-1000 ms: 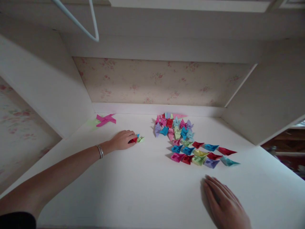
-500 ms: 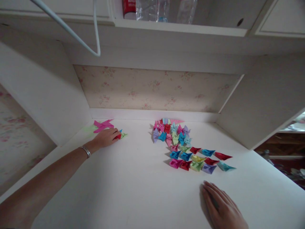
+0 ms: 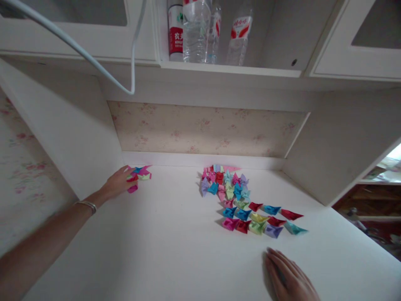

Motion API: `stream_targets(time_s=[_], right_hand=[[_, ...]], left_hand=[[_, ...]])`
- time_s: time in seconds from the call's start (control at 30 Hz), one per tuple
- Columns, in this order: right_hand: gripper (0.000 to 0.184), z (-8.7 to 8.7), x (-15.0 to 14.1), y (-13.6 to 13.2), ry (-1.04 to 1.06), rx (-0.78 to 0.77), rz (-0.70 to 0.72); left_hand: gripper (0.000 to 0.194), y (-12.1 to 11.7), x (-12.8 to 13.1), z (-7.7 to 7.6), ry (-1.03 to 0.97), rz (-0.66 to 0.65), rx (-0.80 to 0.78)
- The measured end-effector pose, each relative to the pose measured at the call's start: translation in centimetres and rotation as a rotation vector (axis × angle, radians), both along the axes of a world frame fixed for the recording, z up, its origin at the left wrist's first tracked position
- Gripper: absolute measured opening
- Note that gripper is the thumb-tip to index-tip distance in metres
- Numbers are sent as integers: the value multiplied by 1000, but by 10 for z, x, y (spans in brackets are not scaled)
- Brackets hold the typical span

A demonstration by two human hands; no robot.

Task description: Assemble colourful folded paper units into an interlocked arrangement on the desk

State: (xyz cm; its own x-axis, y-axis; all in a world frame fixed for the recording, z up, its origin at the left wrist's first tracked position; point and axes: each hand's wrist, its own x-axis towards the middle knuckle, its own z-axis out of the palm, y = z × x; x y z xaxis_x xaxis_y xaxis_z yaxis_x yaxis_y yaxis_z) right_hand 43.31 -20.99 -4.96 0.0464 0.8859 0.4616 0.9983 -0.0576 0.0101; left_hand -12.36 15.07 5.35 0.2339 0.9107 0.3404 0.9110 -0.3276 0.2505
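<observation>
Folded pcs (image 3: 230, 191) look like creased paper; table (image 3: 175, 234) smooth w/ soft sheen; bottles (image 3: 197, 39) clear glossy plastic; bracelet (image 3: 90, 205) shiny metal.

Loads of bare surface (image 3: 178, 234) up the middle, so a hand could slide straight to the back there. The folded papers (image 3: 230, 191) clog the right of center, back edge to just short of the right hand (image 3: 291, 274). Back left corner's taken by the left hand (image 3: 118, 182) and more papers (image 3: 144, 170). Side panels (image 3: 332, 138) box both ends; the cupboard (image 3: 232, 71) hangs over the back.
</observation>
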Motion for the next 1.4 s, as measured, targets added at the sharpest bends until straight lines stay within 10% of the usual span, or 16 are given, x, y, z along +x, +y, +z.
stream_targets(time_s=[0.17, 0.37, 0.5, 0.83, 1.4], right_hand=[[39, -1, 2, 2, -30, 20, 26], [38, -6, 6, 3, -47, 35, 29], [38, -5, 4, 4, -16, 21, 5], [69, 32, -32, 20, 89, -6, -194], [81, 64, -73, 162, 56, -388, -90]], left_hand=[[45, -79, 25, -20, -188, -72, 61], [45, -209, 55, -56, -632, 65, -258], [42, -255, 50, -66, -865, 170, -355], [41, -269, 56, -71, -791, 129, -305], [34, -269, 49, -64, -833, 39, -330]])
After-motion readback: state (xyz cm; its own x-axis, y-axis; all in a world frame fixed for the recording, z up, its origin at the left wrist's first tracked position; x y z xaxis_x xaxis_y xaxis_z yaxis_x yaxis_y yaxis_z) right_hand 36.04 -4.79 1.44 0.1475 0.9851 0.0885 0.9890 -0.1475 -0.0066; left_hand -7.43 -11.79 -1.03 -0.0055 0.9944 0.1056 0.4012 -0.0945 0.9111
